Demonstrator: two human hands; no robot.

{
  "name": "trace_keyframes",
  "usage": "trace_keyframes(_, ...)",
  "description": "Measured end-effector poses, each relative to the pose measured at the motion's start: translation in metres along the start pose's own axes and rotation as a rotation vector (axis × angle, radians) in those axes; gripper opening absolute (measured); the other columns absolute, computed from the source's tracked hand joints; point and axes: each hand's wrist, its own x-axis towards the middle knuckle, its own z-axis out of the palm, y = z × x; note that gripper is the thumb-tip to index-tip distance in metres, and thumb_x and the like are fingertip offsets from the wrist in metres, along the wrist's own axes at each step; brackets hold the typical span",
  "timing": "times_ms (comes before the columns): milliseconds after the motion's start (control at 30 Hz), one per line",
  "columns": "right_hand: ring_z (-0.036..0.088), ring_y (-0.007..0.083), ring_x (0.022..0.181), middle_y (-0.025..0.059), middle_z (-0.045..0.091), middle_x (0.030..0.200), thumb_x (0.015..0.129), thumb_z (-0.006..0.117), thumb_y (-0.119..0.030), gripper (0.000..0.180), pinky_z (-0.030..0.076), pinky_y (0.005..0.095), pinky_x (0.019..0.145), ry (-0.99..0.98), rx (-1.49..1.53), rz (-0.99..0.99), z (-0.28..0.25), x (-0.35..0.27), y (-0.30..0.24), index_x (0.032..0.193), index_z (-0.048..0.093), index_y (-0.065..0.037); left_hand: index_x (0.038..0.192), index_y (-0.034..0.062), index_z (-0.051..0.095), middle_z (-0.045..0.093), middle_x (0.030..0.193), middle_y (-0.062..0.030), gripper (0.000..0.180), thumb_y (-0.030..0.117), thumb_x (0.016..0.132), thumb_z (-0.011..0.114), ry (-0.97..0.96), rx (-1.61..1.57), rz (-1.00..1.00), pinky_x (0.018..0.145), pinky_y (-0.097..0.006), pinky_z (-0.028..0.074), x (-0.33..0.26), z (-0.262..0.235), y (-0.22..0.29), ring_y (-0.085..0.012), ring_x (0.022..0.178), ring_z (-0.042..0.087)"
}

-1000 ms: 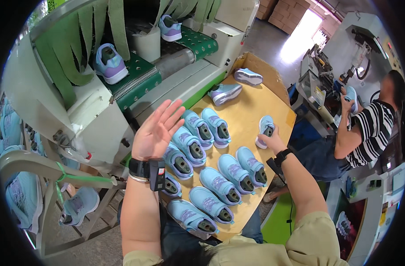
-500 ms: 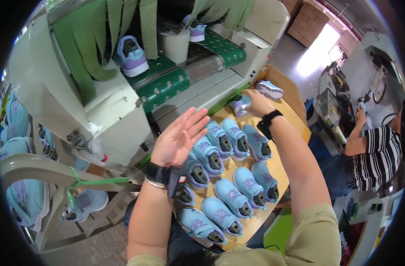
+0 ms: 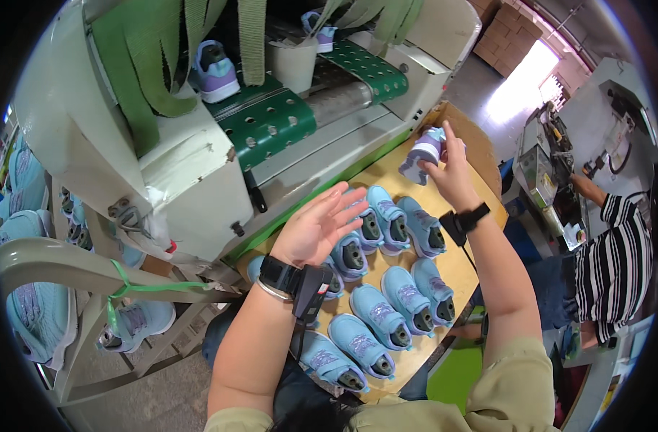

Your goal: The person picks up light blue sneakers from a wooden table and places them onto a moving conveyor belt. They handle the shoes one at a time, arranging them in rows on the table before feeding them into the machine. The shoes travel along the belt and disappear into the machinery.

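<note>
My right hand (image 3: 455, 171) grips a light blue shoe (image 3: 424, 153) with a purple and white sole, its grey underside partly turned toward me. The shoe is tilted above the far end of the wooden tabletop (image 3: 376, 174); the hand hides part of it. Palm up and fingers spread, my left hand (image 3: 318, 227) hovers empty over the left row of shoes. Below both hands stand several light blue shoes (image 3: 379, 309) in two rows, with dark forms in their openings. My left hand and wrist cover some of them.
Beyond the table, a machine with green hanging strips has a perforated green conveyor belt (image 3: 271, 119), bearing a blue and purple shoe (image 3: 217, 72). A metal rack (image 3: 48, 270) with shoes stands left. A cardboard sheet (image 3: 480, 140) edges the table. A person in stripes (image 3: 613, 252) works at right.
My right hand has drawn back toward me, and the shoe by it is now lifted and tilted with its sole showing. My left hand has shifted right and nearer, still spread.
</note>
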Motion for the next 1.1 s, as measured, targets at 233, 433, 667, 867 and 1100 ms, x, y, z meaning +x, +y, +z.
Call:
trace_keyframes(233,0.049,0.0343,0.118,0.0171,0.046,0.131,0.065,0.083,-0.004,0.102,0.043,0.0392,0.101,-0.295,0.078,-0.401,-0.046,-0.072,-0.135,0.152,0.028,-0.004,0.149,0.0134,0.033,0.049,0.143,-0.0129,0.077,0.067,0.094,0.041,-0.272,-0.125,-0.251,0.093,-0.051,0.052,-0.011,0.034,-0.035,-0.0367,0.122,0.056)
trace_keyframes(433,0.05,0.04,0.124,0.0235,0.049,0.131,0.079,0.077,-0.022,0.081,0.044,0.0415,0.103,-0.361,-0.086,0.157,-0.036,-0.097,-0.012,0.146,0.035,-0.006,0.144,0.0057,0.04,0.053,0.14,-0.0147,0.076,0.064,0.096,0.038,-0.181,0.173,0.136,0.075,-0.034,0.057,-0.015,0.033,0.021,-0.0253,0.097,0.067)
trace_keyframes(667,0.059,0.0393,0.114,0.027,0.058,0.122,0.073,0.075,-0.022,0.081,0.047,0.0426,0.097,-0.433,0.047,0.396,-0.027,-0.093,0.009,0.141,0.033,-0.007,0.139,0.0026,0.043,0.053,0.138,-0.0149,0.055,0.044,0.102,0.046,-0.113,-0.247,0.449,0.094,-0.035,0.052,-0.009,-0.009,0.058,-0.0235,0.118,0.058)
trace_keyframes(867,0.063,0.0349,0.11,0.0233,0.062,0.118,0.077,0.078,-0.026,0.075,0.049,0.0399,0.093,0.176,0.249,-0.004,-0.054,0.043,-0.079,0.137,0.035,-0.013,0.144,0.0025,0.039,0.045,0.146,-0.0178,0.051,0.034,0.104,0.046,-0.088,-0.258,0.495,0.099,-0.037,0.051,-0.011,-0.003,0.054,-0.0266,0.129,0.052)
trace_keyframes(1100,0.053,0.0398,0.124,0.0222,0.053,0.137,0.084,0.063,-0.008,0.085,0.045,0.0419,0.103,-0.194,-0.042,-0.04,0.047,0.152,-0.062,0.155,0.023,-0.032,0.147,-0.0023,0.032,0.03,0.157,-0.0198,0.053,0.031,0.106,0.04,-0.173,-0.212,0.347,0.103,-0.04,0.047,-0.01,-0.009,0.044,-0.0279,0.133,0.049)
